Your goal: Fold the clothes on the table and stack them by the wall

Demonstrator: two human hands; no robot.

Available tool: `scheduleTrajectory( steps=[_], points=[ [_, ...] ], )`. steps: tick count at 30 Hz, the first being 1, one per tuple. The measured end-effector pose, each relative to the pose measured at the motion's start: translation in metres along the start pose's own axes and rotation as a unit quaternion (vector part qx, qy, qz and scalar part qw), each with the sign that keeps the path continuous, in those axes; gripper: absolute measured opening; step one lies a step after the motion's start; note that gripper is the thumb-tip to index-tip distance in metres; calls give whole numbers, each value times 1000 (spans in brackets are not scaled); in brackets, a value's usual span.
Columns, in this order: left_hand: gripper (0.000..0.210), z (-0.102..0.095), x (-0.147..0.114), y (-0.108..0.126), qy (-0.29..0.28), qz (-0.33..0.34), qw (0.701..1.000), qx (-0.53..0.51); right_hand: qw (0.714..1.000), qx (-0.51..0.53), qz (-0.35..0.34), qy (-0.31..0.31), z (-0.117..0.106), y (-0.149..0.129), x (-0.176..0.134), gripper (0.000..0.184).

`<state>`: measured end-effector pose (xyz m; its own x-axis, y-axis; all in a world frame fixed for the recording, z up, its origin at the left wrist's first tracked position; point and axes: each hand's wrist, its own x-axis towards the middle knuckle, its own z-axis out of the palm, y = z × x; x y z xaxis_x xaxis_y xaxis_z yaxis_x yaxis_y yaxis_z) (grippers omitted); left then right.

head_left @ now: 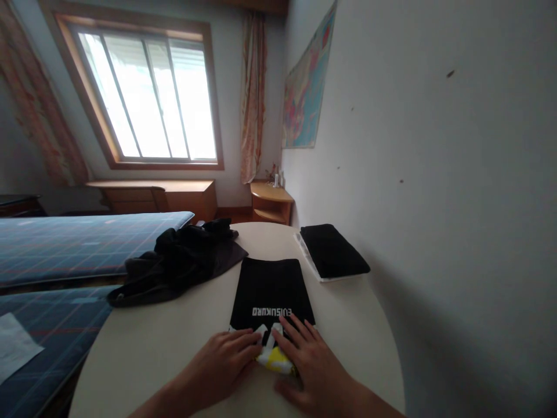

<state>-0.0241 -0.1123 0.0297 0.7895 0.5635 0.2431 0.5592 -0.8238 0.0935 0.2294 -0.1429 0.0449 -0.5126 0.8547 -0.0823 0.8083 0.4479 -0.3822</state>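
A folded black garment lies flat on the round table in front of me. White lettering crosses it, and a white and yellow print shows at its near end. My left hand is at the near left corner, its fingers bent together over the fabric; its thumb is partly hidden. My right hand rests on the near right part, palm down, with the fingers spread over the cloth and lettering.
A crumpled dark garment lies at the round table's left edge. A black folded cloth sits on something white at the right, near the wall. Plaid-covered beds stand left; a corner shelf is behind.
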Motion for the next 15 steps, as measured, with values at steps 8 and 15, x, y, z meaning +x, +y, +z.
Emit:
scheduleTrajectory(
  steps=[8, 15],
  points=[
    [56, -7, -10, -14, -17, 4, 999, -42, 1000, 0, 19, -10, -17, -1, 1, 55],
    [55, -31, -24, -12, -70, 3, 986, -151, 998, 19, -47, -45, -24, -7, -19, 49]
  ],
)
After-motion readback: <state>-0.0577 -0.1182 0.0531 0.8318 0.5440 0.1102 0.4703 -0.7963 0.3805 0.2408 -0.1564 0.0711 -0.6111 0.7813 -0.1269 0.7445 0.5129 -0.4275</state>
